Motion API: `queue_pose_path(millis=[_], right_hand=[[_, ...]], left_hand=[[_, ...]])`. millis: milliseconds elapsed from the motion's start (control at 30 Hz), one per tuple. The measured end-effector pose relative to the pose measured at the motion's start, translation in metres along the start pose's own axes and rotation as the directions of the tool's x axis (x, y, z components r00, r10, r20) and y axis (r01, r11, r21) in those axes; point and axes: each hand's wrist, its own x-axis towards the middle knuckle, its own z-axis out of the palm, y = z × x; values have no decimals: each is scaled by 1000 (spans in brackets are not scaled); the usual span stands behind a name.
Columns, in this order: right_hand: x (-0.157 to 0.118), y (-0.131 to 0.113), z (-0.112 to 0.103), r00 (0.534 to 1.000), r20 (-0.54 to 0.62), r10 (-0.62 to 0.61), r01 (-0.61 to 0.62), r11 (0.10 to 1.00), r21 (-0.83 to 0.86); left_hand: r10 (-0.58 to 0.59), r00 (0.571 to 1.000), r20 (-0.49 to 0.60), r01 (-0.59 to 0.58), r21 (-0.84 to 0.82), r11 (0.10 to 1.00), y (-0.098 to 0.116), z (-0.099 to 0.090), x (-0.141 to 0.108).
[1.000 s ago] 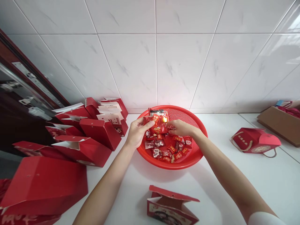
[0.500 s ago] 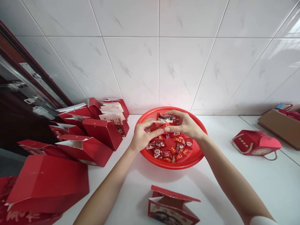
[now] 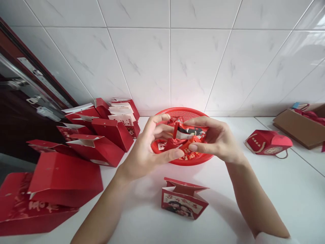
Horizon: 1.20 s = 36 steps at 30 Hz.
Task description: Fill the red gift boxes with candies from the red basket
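wrapped sweets come up and nearer from over the red basket at the far side, pinched by thumb and fingers of the right hand while the left hand curls alongside, its hold unclear, bringing the bunch closer to the open red box.

Red wrapped sweets (one packet partly black and white) overlap, bunched above the basket.

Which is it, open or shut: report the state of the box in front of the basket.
Open: the top edges of the box stand apart, showing its inside. Whether anything lies deeper in it, I cannot tell.
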Motion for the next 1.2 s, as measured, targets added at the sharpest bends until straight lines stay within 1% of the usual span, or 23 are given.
queue_pose_path(millis=[67,100,133,167,200,233,300,367,400,467,500,600,667,700,767,800,833,867,933,967,1033,1100,1200], right_hand=[[-8,-8,-6,1000,-21,-14,14,1000,-19],[-12,-12,-11,999,-36,-31,29,999,-44],[-15,-17,-17,997,-48,-53,50,996,-74],[-18,-21,-22,996,-53,-78,72,992,-105],[-22,-25,-27,994,-46,-104,97,987,-131],[-24,-29,-31,991,-26,-128,123,981,-148],[-29,-34,-35,988,35,-148,152,976,-156],[-33,-38,-33,987,106,-124,139,979,-148],[-34,-39,-30,985,138,-104,124,981,-147],[-36,-41,-23,978,196,-66,99,981,-164],[-37,-42,-19,974,220,-52,93,979,-179],[-39,-44,-12,964,266,-18,85,966,-244],[-40,-46,-11,961,277,-3,89,950,-300],[-40,-46,-11,961,276,3,92,939,-330],[-41,-46,-12,964,267,14,93,919,-384],[-41,-45,-14,966,258,17,92,910,-404],[-41,-45,-15,969,247,19,89,903,-421],[-42,-45,-15,972,234,18,88,896,-434],[-42,-45,-16,977,212,-14,110,887,-448],[-43,-45,-15,976,212,-41,135,883,-450],[-43,-46,-13,965,242,-106,207,873,-441],[-43,-47,-9,943,293,-156,273,867,-416],[-43,-46,-3,917,358,-179,316,872,-374]], left_hand=[[11,999,36,-14,92,996,16,-11,-9],[24,995,98,-40,164,986,24,-17,-14],[15,979,203,-65,243,968,31,-22,-20],[-18,947,320,-84,303,949,37,-26,-25],[-73,901,428,-89,348,933,41,-28,-31],[-125,864,488,-94,399,912,43,-28,-37],[-206,810,549,-128,508,852,43,-24,-46],[-240,795,557,-154,568,809,37,-16,-49],[-251,789,561,-146,568,810,33,-11,-49],[-252,795,552,-92,520,849,24,-3,-45],[-250,807,535,-53,487,872,19,1,-43],[-243,867,435,68,380,922,7,12,-38],[-241,892,383,116,321,940,0,17,-38],[-250,892,377,133,311,941,-2,19,-39],[-280,876,392,149,332,931,-3,21,-41],[-287,870,400,139,360,923,-2,21,-42],[-274,875,398,109,391,914,0,20,-44],[-237,893,382,60,422,905,2,18,-45],[-115,939,324,-60,485,872,7,15,-48],[-58,954,293,-107,516,850,9,14,-49],[-5,965,262,-148,560,815,12,15,-52],[-38,960,276,-135,580,803,12,18,-52],[-120,941,318,-82,554,828,8,24,-50]])
